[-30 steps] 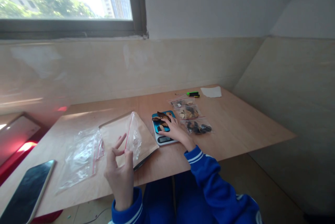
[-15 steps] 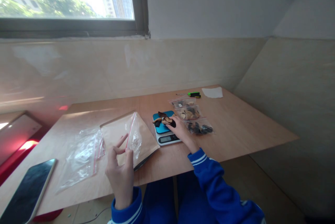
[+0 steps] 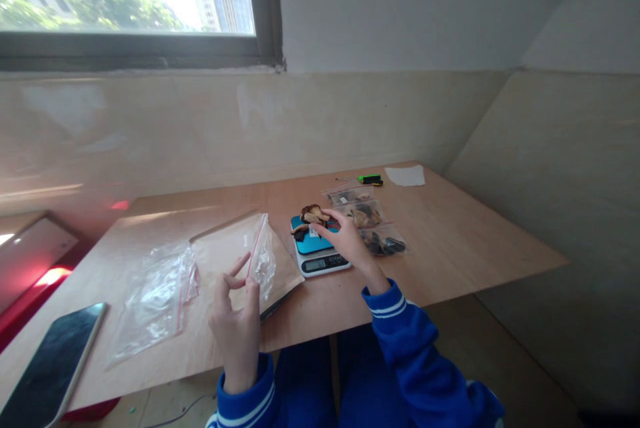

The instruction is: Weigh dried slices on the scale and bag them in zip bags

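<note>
Head view, and here's the right hand (image 3: 343,235) over the scale (image 3: 320,267), thumb and fingers part-closed on a brown dried piece (image 3: 314,217)! More pieces (image 3: 300,233) lie right there on the scale's blue top, and the digits on its display are too small to read. Over to the left of the scale, the left hand (image 3: 236,315) has thumb and a finger pinched on the edge of a clear bag (image 3: 263,268), index finger poking out. That bag sits above a brown envelope (image 3: 283,258), just beside the scale. Further left of the scale, spare bags (image 3: 150,301) and then a phone (image 3: 55,365), all on the tabletop (image 3: 465,241). To the scale's right, three filled bags (image 3: 384,243) in a row, partly overlapping; beyond the scale, far right, screwdrivers (image 3: 370,179) and a white paper (image 3: 405,175).
</note>
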The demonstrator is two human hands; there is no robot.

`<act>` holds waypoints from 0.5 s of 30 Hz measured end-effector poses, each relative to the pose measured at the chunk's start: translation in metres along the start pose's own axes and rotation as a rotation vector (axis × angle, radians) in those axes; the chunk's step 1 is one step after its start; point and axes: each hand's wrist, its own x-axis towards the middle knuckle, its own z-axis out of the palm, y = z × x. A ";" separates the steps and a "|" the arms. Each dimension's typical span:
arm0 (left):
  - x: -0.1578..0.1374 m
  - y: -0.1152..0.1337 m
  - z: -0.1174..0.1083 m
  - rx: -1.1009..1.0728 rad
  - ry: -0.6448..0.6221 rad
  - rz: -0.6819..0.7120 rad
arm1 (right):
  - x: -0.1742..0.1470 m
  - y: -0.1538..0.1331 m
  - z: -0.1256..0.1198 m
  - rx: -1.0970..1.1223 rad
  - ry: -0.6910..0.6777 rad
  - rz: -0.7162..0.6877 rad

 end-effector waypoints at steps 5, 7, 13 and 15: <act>0.000 0.000 -0.001 0.021 -0.021 -0.011 | 0.003 -0.002 0.000 0.028 0.046 0.038; 0.000 -0.001 -0.001 0.020 -0.028 -0.022 | 0.005 0.002 0.000 0.059 0.042 0.065; 0.001 -0.002 0.000 0.019 -0.034 -0.038 | 0.010 0.018 -0.001 -0.013 0.089 0.079; 0.001 -0.002 0.001 0.023 -0.031 -0.040 | 0.011 0.020 -0.001 -0.029 0.099 0.071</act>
